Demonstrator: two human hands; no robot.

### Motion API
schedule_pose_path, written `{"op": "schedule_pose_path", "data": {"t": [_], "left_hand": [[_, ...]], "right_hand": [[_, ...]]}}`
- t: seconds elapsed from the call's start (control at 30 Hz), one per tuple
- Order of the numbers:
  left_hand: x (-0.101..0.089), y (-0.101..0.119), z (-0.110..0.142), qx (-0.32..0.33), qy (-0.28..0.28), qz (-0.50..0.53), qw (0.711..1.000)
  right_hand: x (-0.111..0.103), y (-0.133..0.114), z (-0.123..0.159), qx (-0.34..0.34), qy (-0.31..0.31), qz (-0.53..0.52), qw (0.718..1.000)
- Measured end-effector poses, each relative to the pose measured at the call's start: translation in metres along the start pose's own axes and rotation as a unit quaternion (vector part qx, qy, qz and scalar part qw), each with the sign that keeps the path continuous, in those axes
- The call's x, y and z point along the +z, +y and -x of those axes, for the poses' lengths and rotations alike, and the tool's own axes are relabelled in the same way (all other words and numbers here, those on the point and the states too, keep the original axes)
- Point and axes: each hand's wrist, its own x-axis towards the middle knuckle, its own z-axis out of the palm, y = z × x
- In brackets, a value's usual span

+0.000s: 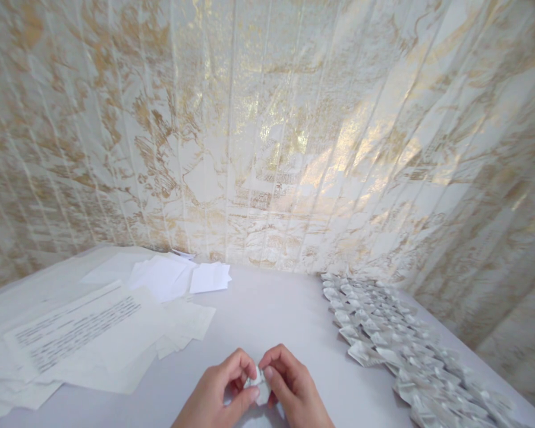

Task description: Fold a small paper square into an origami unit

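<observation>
At the near edge of the view, a small piece of folded white paper (261,393) is held between the left hand (225,392) and the right hand (294,389). The hands are close together, each clamped on the piece with thumb and fingers; the piece is positioned above the worktop (267,318), at the centre. Whether it touches the surface cannot be determined.

To the left, overlapping loose sheets (111,356) are spread flat; one printed sheet (78,326) bears lines of dark text. To the right, many small folded paper pieces (383,333) are arranged in closely packed rows, extending from the near edge to the far edge.

Farther back on the left, brighter white sheets (163,276) are laid beside a small stack of white paper (209,277). Behind the worktop, a pleated curtain (249,131) with a gold pattern is hung across the full width.
</observation>
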Motion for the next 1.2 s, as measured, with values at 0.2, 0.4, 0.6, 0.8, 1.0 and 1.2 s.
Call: {"op": "schedule_pose_path", "data": {"t": [0.2, 0.4, 0.6, 0.8, 1.0, 1.2], "left_hand": [[0.001, 0.0, 0.0, 0.003, -0.002, 0.044, 0.999], [0.002, -0.004, -0.002, 0.01, -0.001, 0.05, 0.999], [-0.001, -0.001, -0.002, 0.012, -0.006, 0.028, 1.0], [-0.001, 0.002, -0.001, 0.002, -0.006, 0.029, 1.0], [0.0, 0.004, -0.002, -0.014, -0.015, 0.046, 0.999], [0.0, 0.001, -0.002, 0.004, -0.014, 0.053, 0.998]], "right_hand": [[0.0, 0.018, 0.001, -0.035, -0.001, 0.007, 0.999], [0.002, 0.021, 0.001, -0.042, 0.009, -0.009, 0.999], [0.0, 0.001, 0.0, -0.011, -0.015, 0.046, 0.999], [-0.001, -0.004, 0.001, -0.005, -0.025, 0.041, 0.999], [0.0, -0.004, 0.003, -0.006, -0.029, 0.036, 0.999], [0.002, -0.001, 0.002, -0.02, -0.051, -0.029, 0.998]]}}
